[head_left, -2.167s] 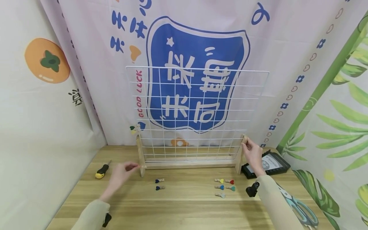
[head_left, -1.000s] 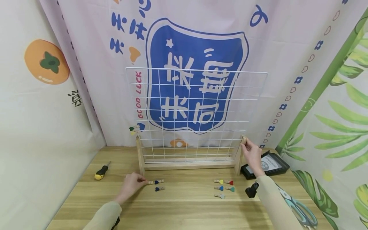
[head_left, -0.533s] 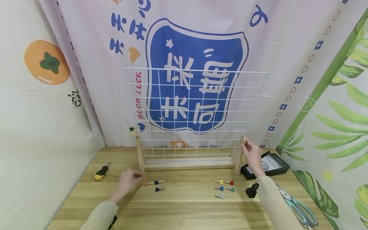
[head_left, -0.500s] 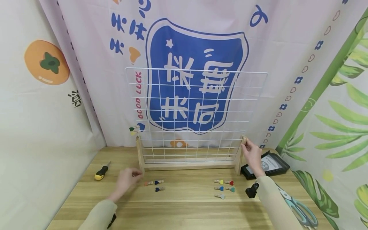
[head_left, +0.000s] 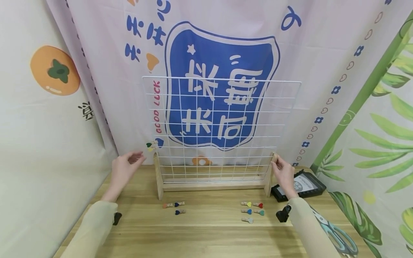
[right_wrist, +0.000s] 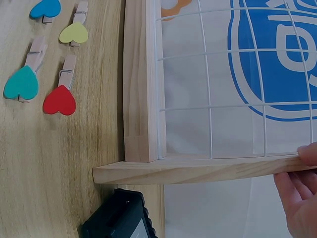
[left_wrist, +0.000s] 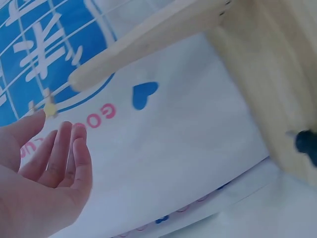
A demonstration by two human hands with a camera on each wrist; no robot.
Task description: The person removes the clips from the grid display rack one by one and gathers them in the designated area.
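My left hand (head_left: pixel 124 170) is raised at the left of the white wire grid (head_left: pixel 211 123), fingers apart and holding nothing. Just beyond its fingertips, a green heart clothespin (head_left: pixel 149 144) and a yellow heart clothespin (left_wrist: pixel 50 109) are clipped to the grid's left edge. With thumb and fingers, my right hand (head_left: pixel 284 175) pinches the top of the right wooden post (head_left: pixel 268 175) of the grid's stand. An orange heart clothespin (head_left: pixel 166 205) lies on the table beside a dark blue one (head_left: pixel 179 204); another dark blue one (head_left: pixel 180 212) is below.
Several heart clothespins, including a red one (head_left: pixel 258 205) and a grey one (head_left: pixel 247 220), lie in front of the stand at right. A black case (head_left: pixel 309 184) and teal scissors (head_left: pixel 338 236) are at the right. A screwdriver (left_wrist: pixel 308 145) shows in the left wrist view.
My left hand set the orange clothespin down beside the dark blue one, let go, and moved up and left to the clothespins on the grid. My right hand stays on the post.
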